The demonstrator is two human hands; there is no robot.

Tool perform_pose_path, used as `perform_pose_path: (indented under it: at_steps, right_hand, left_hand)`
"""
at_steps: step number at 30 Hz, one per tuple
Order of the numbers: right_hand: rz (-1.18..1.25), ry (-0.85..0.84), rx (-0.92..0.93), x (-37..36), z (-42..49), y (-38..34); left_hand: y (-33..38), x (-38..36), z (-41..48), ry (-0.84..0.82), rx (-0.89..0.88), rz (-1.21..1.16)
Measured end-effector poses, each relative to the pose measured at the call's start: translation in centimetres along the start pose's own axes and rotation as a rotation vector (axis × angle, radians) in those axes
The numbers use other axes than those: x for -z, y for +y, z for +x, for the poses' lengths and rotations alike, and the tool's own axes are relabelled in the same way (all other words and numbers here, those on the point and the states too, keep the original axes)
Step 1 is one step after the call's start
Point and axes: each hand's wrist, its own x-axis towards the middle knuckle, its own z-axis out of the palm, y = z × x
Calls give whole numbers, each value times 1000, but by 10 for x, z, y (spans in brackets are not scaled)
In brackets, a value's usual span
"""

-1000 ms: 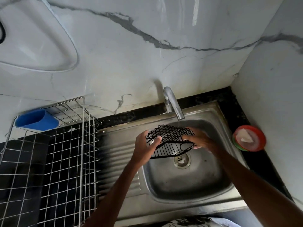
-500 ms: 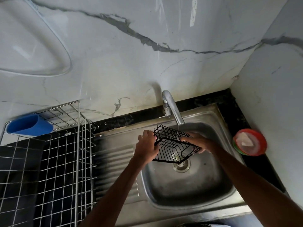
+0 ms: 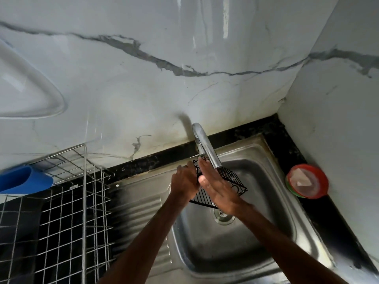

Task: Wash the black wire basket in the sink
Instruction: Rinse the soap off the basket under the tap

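Note:
The black wire basket (image 3: 232, 181) hangs tilted above the steel sink (image 3: 264, 181), right under the chrome tap (image 3: 205, 147). My left hand (image 3: 184, 182) grips its left edge. My right hand (image 3: 217, 188) lies flat across the basket's top with fingers stretched toward the tap, covering most of the wire. Only the basket's right corner and lower edge show. I cannot make out running water.
A steel wire dish rack (image 3: 67, 212) stands on the left with a blue plastic holder (image 3: 22, 179) on its rim. A red and green soap dish (image 3: 306, 181) sits on the black counter at the right corner. Marble walls close the back and right.
The basket has tipped up toward the tap. My right hand moved from the basket's right edge to lie flat over its top. My left hand shifted slightly up and right.

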Motion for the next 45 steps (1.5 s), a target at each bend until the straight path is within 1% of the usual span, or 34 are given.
perform_pose_path:
  at_steps: [2, 4, 6, 8, 9, 11, 13, 15, 16, 20, 23, 25, 27, 31, 34, 36, 40, 43, 45]
  right_hand:
    - [-62, 33, 53, -3, -8, 12]
    - [-81, 80, 5, -3, -19, 30]
    - [-26, 97, -87, -2, -29, 50]
    - [13, 87, -158, -4, -32, 51]
    - [25, 83, -155, -6, -32, 42]
    - [58, 97, -108, -11, -26, 18]
    - [112, 139, -37, -13, -19, -4]
    - [150, 185, 38, -15, -17, -6]
    - [153, 195, 46, -16, -18, -1]
    - [164, 225, -121, -16, -29, 49]
    - [154, 164, -291, -13, -37, 73]
    - [152, 142, -353, -14, -34, 72]
    - [171, 158, -319, -15, -30, 56]
    - [150, 139, -124, -15, -27, 10]
    - [160, 148, -7, -19, -29, 3]
    - [177, 151, -18, -18, -33, 10]
    - [263, 119, -193, -13, -40, 29]
    - [310, 160, -204, -8, -32, 15]
    - [388, 164, -211, 2, -22, -4]
  left_hand:
    - [3, 3, -1, 34, -20, 50]
    - [4, 6, -1, 62, -17, 126]
    - [4, 9, 0, 77, 22, 167]
    - [5, 11, -1, 84, 47, 192]
    - [5, 11, -3, 80, 47, 214]
    - [6, 12, -7, 79, 43, 230]
    - [3, 14, -12, 70, 56, 168]
    - [0, 16, -14, 82, 78, 126]
    - [-2, 16, -15, 91, 86, 136]
    - [-6, 17, -19, 144, 73, 183]
    - [-3, 20, -22, 156, 32, 244]
    - [-2, 20, -24, 154, 14, 268]
    - [-1, 21, -25, 156, 22, 279]
    - [-5, 24, -27, 135, 77, 254]
    - [-7, 26, -30, 155, 91, 204]
    - [-6, 25, -30, 157, 69, 228]
    - [2, 24, -30, 125, 13, 255]
    - [8, 23, -29, 99, -6, 220]
    - [8, 24, -26, 89, -8, 171]
